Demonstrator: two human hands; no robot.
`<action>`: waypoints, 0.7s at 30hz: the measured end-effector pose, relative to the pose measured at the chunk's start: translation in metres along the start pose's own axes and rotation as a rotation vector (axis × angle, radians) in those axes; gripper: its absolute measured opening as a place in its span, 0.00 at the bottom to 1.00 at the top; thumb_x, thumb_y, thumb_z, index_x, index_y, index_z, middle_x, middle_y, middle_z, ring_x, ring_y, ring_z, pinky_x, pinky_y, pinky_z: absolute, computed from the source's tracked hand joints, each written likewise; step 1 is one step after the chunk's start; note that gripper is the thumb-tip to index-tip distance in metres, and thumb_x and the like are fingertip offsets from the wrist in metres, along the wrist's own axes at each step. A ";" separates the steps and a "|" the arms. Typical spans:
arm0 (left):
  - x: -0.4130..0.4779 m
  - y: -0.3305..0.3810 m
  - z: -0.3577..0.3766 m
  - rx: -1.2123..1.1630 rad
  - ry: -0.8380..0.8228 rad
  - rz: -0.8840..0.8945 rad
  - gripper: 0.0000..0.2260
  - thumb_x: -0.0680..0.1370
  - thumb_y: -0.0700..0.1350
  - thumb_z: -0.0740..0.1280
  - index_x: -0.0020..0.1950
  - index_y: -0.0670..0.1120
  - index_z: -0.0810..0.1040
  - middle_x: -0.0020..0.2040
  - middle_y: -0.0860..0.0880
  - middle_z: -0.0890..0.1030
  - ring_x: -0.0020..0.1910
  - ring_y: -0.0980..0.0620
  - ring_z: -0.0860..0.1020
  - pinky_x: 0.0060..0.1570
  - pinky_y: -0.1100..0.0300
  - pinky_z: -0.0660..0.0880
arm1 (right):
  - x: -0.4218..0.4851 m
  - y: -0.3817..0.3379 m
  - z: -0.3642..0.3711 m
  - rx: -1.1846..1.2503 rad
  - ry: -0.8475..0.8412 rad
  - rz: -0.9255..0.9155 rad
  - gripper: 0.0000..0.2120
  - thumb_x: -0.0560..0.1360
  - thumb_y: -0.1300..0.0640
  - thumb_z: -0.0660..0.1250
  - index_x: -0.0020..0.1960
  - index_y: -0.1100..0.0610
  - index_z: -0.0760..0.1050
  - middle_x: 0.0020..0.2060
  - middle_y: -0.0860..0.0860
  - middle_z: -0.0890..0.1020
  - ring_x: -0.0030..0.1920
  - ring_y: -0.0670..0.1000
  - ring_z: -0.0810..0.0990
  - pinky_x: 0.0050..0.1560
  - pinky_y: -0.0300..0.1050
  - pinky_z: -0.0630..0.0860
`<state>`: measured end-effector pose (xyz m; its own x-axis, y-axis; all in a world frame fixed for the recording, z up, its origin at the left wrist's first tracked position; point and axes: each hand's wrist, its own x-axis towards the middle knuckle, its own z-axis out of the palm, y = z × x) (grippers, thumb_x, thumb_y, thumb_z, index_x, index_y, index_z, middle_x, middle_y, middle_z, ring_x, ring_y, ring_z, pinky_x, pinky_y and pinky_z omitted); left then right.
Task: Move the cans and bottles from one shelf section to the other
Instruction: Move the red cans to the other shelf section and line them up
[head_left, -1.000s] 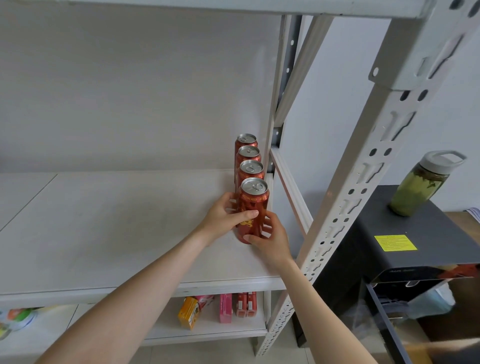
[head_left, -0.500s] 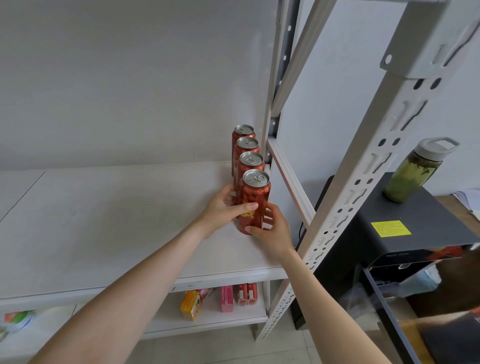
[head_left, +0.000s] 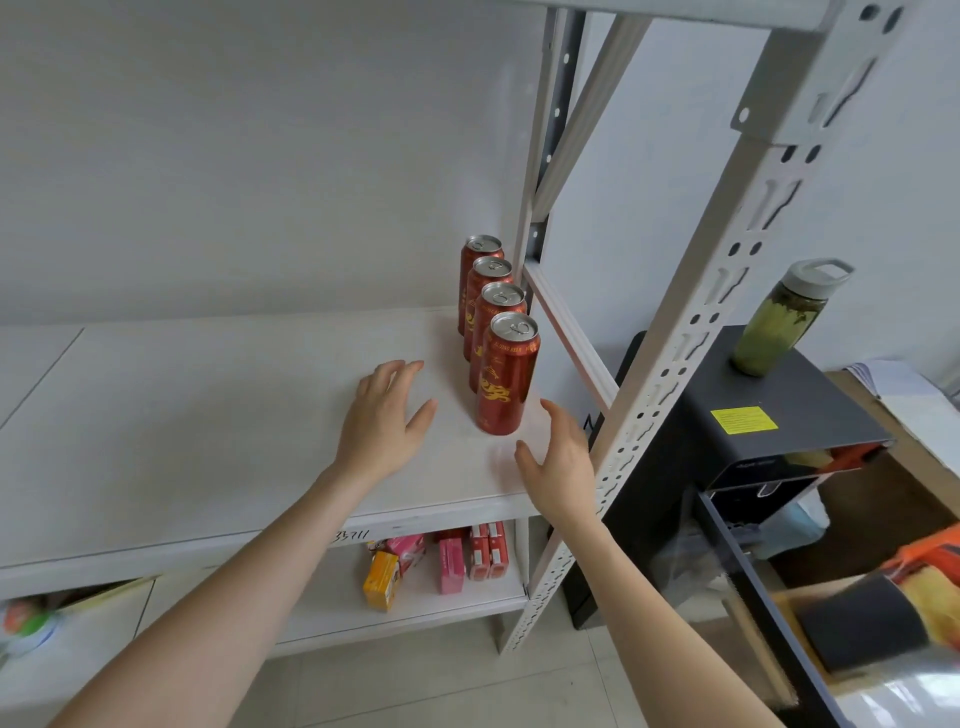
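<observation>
Several tall red cans stand upright in a single row at the right end of the white shelf board (head_left: 208, 415), running from front to back. The front can (head_left: 506, 376) stands free, with the others (head_left: 493, 296) lined up behind it against the rear upright. My left hand (head_left: 387, 415) hovers just left of the front can, fingers straight and spread, holding nothing. My right hand (head_left: 558, 457) is in front of and right of that can, fingers relaxed, also apart from it.
A perforated white shelf post (head_left: 675, 364) stands close to my right hand. Small boxes (head_left: 452, 564) sit on the lower shelf. To the right, a black cabinet (head_left: 769, 415) carries a green drink bottle (head_left: 779, 322). The shelf's left part is bare.
Both hands have let go of the front can and pulled back toward me. The can stays standing at the front of the row.
</observation>
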<state>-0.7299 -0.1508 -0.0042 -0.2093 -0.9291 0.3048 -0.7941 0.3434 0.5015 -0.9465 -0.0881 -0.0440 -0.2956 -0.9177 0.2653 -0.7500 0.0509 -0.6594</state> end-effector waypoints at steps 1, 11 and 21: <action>-0.008 -0.003 -0.003 0.077 0.021 0.027 0.24 0.79 0.49 0.67 0.73 0.42 0.70 0.71 0.39 0.70 0.70 0.38 0.68 0.68 0.45 0.66 | -0.005 -0.004 -0.001 -0.068 0.000 -0.031 0.29 0.76 0.51 0.67 0.74 0.53 0.62 0.71 0.52 0.71 0.69 0.55 0.70 0.65 0.54 0.71; -0.079 -0.022 -0.045 0.474 0.029 0.123 0.27 0.79 0.54 0.63 0.77 0.47 0.64 0.79 0.41 0.60 0.78 0.40 0.56 0.73 0.36 0.55 | -0.066 -0.052 -0.012 -0.442 -0.024 -0.200 0.32 0.78 0.44 0.61 0.78 0.52 0.55 0.77 0.54 0.60 0.76 0.58 0.58 0.73 0.59 0.59; -0.168 -0.069 -0.102 0.533 0.019 0.065 0.29 0.80 0.56 0.61 0.79 0.49 0.59 0.80 0.42 0.54 0.79 0.42 0.50 0.74 0.38 0.49 | -0.137 -0.110 0.004 -0.553 -0.086 -0.257 0.33 0.79 0.42 0.57 0.79 0.52 0.50 0.79 0.56 0.56 0.78 0.58 0.52 0.75 0.62 0.51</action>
<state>-0.5816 -0.0050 -0.0075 -0.2614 -0.9039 0.3387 -0.9605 0.2784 0.0019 -0.8213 0.0304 -0.0101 -0.0335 -0.9551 0.2945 -0.9936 0.0000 -0.1131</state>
